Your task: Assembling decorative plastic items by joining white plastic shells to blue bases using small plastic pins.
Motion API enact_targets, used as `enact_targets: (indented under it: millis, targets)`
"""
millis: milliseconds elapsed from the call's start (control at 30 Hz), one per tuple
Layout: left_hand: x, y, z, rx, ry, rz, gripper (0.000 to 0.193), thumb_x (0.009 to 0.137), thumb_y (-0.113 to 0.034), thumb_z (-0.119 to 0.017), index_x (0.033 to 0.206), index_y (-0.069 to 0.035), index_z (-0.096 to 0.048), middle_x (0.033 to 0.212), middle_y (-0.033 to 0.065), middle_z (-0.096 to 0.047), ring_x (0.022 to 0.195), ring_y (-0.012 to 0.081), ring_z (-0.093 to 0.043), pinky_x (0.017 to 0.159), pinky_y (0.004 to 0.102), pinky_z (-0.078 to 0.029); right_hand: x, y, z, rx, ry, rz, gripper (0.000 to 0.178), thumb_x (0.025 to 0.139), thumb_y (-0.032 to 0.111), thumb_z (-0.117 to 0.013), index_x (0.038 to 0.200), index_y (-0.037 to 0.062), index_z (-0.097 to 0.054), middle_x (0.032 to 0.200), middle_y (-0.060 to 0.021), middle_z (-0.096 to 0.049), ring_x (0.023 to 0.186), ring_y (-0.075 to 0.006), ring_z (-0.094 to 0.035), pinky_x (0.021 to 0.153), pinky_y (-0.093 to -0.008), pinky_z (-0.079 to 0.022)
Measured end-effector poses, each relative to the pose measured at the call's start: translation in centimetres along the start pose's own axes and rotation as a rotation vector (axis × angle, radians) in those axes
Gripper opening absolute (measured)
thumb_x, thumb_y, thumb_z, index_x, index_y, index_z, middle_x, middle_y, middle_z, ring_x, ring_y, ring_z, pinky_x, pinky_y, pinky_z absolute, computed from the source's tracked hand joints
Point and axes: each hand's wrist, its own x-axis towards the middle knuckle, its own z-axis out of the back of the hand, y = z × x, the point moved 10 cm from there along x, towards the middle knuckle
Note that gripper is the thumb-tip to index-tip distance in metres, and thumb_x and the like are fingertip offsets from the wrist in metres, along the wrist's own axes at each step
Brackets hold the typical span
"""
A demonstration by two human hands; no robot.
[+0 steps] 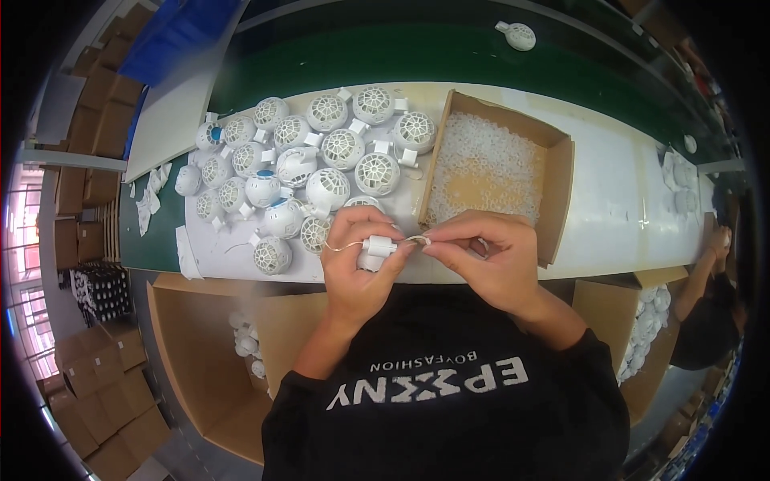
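My left hand (353, 256) grips a small white block-shaped fitting (379, 247) with a rounded white part just below it, perhaps one of the lattice balls. A thin pale cord (341, 247) trails out to the left of this hand. My right hand (497, 252) pinches the cord's other stretch at the right of the fitting, fingertips almost touching the left thumb. Whether a small ring sits in that pinch is hidden. Close to the left hand lie several white lattice balls (377, 172) with square necks, some showing blue patches.
Right of the balls stands a shallow cardboard tray (557, 200) holding many tiny translucent rings (485, 156). Open cartons (192, 353) with white balls stand below the table's near edge on both sides. One ball (520, 36) lies on the green surface beyond. A person's arm (696, 276) shows far right.
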Motion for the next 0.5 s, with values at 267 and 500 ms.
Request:
enact_targets:
  millis: [267, 500]
  targets:
    - [-0.6, -0.3, -0.1, 0.079, 0.001, -0.001, 0.020, 0.080, -0.009, -0.083, 0.092, -0.001, -0.067, 0.101, 0.0124, -0.061, 0.095, 0.0255, -0.064, 0.083, 0.0356, -0.051, 0.0, 1.1, 0.1, -0.157, 0.011, 0.114, 0.016, 0.080, -0.008, -0.076, 0.095, -0.0018, -0.076, 0.087, -0.0093, -0.073, 0.069, -0.0077, -0.060, 0.056, -0.0202, -0.041]
    - [-0.6, -1.2, -0.1, 0.140, -0.024, -0.087, 0.021, 0.079, -0.008, -0.083, 0.092, -0.002, -0.068, 0.101, 0.0118, -0.061, 0.095, 0.0264, -0.065, 0.082, 0.0365, -0.052, -0.1, 3.0, 0.2, -0.313, 0.050, 0.160, 0.017, 0.079, -0.007, -0.077, 0.095, -0.0009, -0.075, 0.085, -0.0081, -0.072, 0.063, -0.0085, -0.058, 0.056, -0.0217, -0.043]
